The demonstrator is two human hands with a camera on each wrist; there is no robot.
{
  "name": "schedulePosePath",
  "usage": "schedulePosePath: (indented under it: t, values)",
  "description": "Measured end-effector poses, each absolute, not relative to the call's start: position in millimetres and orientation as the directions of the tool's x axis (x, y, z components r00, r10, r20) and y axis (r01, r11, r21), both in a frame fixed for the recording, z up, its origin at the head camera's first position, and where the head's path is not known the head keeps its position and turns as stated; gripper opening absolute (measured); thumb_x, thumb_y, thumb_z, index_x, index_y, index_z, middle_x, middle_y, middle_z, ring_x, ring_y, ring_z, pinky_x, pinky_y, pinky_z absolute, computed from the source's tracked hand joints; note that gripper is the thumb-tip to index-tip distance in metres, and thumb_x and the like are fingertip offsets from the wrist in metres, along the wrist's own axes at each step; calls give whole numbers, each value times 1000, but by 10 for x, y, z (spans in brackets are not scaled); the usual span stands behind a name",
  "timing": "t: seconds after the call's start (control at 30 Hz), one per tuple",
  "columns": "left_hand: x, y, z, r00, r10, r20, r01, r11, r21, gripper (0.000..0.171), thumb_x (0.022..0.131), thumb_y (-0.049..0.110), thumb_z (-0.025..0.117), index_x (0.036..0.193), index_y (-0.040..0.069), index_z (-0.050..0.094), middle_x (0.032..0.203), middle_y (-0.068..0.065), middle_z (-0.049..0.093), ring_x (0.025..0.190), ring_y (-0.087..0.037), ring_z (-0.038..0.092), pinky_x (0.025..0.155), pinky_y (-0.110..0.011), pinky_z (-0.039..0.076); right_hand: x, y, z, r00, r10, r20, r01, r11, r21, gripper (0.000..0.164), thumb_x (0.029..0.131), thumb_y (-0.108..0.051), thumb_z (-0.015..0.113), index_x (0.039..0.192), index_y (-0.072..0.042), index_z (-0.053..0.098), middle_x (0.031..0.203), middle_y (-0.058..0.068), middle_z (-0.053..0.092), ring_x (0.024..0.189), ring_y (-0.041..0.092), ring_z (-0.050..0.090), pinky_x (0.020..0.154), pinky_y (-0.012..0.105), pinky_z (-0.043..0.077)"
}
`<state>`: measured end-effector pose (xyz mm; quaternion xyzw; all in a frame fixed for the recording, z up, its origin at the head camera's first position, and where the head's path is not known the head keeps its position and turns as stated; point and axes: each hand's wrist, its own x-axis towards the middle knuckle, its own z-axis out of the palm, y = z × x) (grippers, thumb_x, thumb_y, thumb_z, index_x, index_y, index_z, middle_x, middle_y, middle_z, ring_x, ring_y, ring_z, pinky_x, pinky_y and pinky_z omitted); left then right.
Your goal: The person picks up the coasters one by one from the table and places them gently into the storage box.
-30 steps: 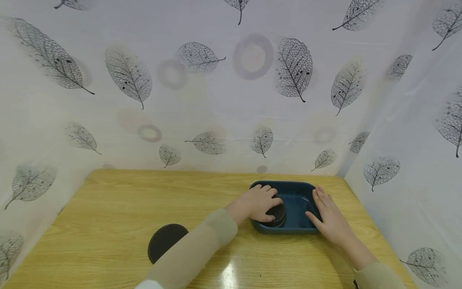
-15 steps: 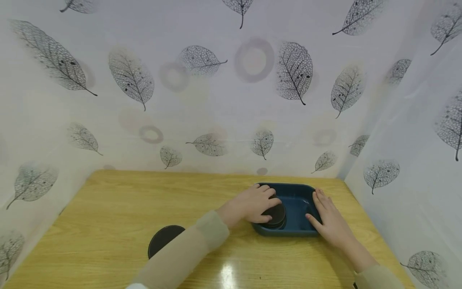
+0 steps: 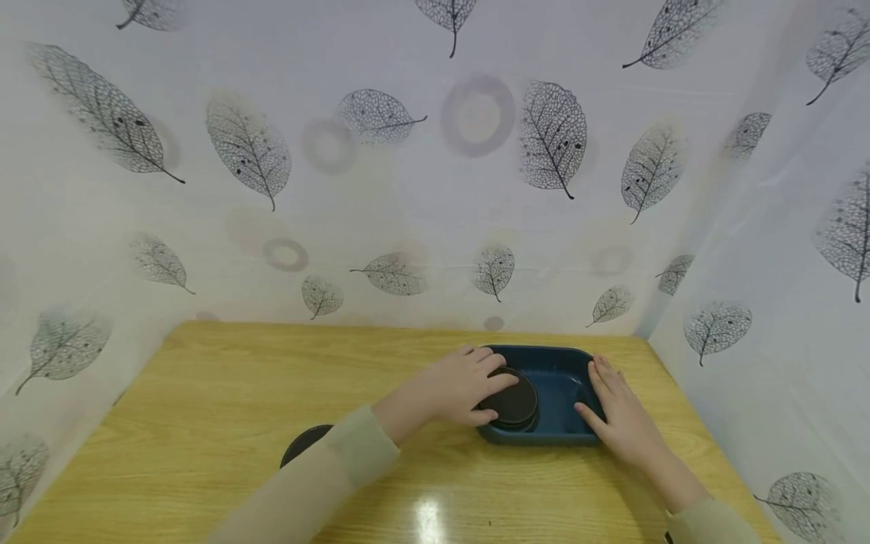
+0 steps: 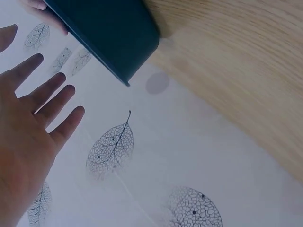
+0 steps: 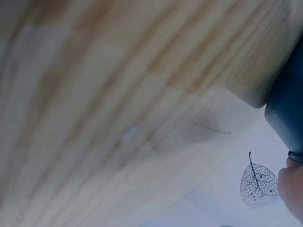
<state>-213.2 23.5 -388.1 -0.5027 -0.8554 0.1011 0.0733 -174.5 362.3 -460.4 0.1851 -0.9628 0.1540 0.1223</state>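
A dark blue rectangular dish [image 3: 560, 397] stands at the right of the wooden table. In its left end lies a stack of round black coasters [image 3: 515, 400]. My left hand [image 3: 455, 389] hovers over the dish's left end by the stack; in the left wrist view this hand [image 4: 28, 137] has spread fingers, holding nothing, apart from the dish [image 4: 109, 38]. My right hand [image 3: 628, 423] holds the dish's right wall, thumb inside. Only a bit of it [image 5: 292, 187] shows in the right wrist view. Another black coaster [image 3: 302, 444] lies left, partly hidden by my left sleeve.
The wooden table [image 3: 238, 378] meets a pale leaf-print sheet [image 3: 408, 189] at the back and sides. The right-hand sheet [image 3: 782, 264] comes close to my right arm.
My left hand has drawn back leftward off the coaster stack, uncovering more of it. My left sleeve now covers more of the lone coaster. The right hand stays on the dish.
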Motion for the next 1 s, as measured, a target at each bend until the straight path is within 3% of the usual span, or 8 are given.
schedulePosePath:
  t: [0.5,0.73,0.9,1.0]
  values:
    - [-1877,-241,-3932,-502,863,60,831,500,-244,63,103,56,60,157,25,51,158,-7,53,145,-25,53,120,-45,46,-1742,3623,-4596,-907,-310,285,-383,888,-254,81,104,-33,66,160,14,31,170,33,26,160,48,24,136,44,5]
    - [-1774,-491,-4042,-503,859,92,829,510,-229,60,104,55,59,155,23,53,156,-7,55,143,-26,54,117,-46,48,-1733,3617,-4600,-904,-316,289,-392,882,-261,80,105,-33,65,160,15,30,170,34,26,161,47,22,136,34,-2]
    - [-1706,-618,-4064,-525,847,86,823,531,-205,61,104,54,60,155,22,53,155,-7,55,144,-26,53,120,-46,45,-1743,3624,-4602,-905,-311,291,-387,885,-259,81,106,-36,63,160,14,31,170,34,26,160,48,23,136,41,3]
    - [-1659,-685,-4069,-541,838,77,817,545,-189,61,105,54,60,156,22,52,156,-7,55,145,-26,52,121,-46,44,-1746,3627,-4605,-903,-312,295,-390,884,-257,81,105,-36,64,160,14,31,170,34,26,160,48,24,136,39,1]
